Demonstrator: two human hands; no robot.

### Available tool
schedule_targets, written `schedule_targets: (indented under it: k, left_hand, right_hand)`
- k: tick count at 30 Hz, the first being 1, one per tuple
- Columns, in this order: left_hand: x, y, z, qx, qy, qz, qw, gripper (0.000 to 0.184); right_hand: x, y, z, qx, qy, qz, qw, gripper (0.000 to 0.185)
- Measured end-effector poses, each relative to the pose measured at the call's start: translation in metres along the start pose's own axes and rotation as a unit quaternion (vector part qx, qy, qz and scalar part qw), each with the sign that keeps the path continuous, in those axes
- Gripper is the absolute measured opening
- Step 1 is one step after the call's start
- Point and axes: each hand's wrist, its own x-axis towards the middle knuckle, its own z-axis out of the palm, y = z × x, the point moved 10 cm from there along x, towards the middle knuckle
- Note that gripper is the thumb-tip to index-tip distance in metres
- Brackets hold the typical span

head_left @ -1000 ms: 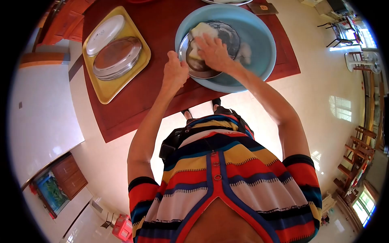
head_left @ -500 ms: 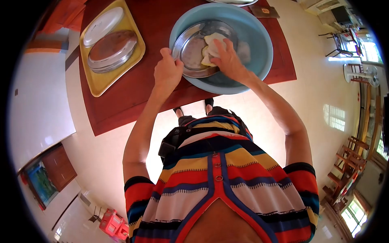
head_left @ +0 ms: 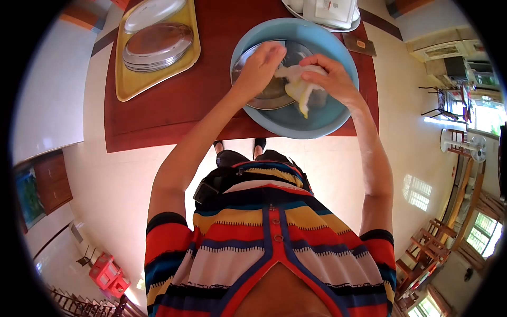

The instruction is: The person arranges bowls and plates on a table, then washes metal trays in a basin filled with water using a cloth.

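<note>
A round metal plate (head_left: 272, 98) lies tilted inside a light blue basin (head_left: 346, 113) on the table. My right hand (head_left: 335, 79) is closed on a soft white and yellow cloth (head_left: 301, 87), which droops over the plate's right side. My left hand (head_left: 264, 63) is over the plate's upper left part, its fingers curled together beside the cloth's left end. Whether those fingers grip the cloth, the plate or anything else is hidden. Part of the plate is covered by the hands and cloth.
Left on the dark red table (head_left: 153, 129) is a yellow tray (head_left: 127, 87) with stacked oval metal plates (head_left: 158, 47) and a white oval dish (head_left: 153, 15). Behind the basin stand white dishes (head_left: 330, 10). A small brown item (head_left: 360, 45) lies right of the basin.
My left hand has left the plate's left rim and moved right, over the plate. My right hand has drawn right and lifted the cloth, which hangs stretched out. The view has shifted.
</note>
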Motion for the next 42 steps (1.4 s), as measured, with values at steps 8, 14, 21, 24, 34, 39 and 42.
schedule_targets:
  k: [8,14,21,24,34,39,42]
  left_hand:
    - [-0.026,-0.016,0.108,-0.503,-0.328,-0.326,0.730,0.053]
    - [-0.025,-0.019,0.116,-0.424,-0.315,-0.271,0.805,0.035]
    - [-0.033,-0.031,0.119,-0.413,-0.347,-0.401,0.740,0.021]
    - [-0.041,-0.046,0.127,-0.372,-0.361,-0.452,0.726,0.015]
    - [-0.021,-0.046,0.120,-0.105,-0.292,-0.266,0.913,0.017]
    - [-0.003,-0.044,0.124,0.082,-0.216,-0.045,0.972,0.032]
    - [-0.004,-0.034,0.112,0.179,-0.240,-0.127,0.946,0.033]
  right_hand:
    - [0.011,-0.018,-0.012,0.105,0.025,-0.049,0.993,0.018]
    - [0.028,0.006,-0.012,0.038,0.090,-0.124,0.988,0.019]
    - [0.038,0.017,0.010,0.285,0.040,-0.046,0.957,0.031]
    - [0.042,0.025,0.021,0.249,-0.009,-0.017,0.968,0.032]
    - [0.050,0.027,0.010,-0.024,0.137,-0.015,0.990,0.043]
    - [0.056,0.048,0.002,-0.048,0.187,0.044,0.980,0.052]
    - [0.059,0.060,-0.008,-0.004,0.208,0.085,0.974,0.053]
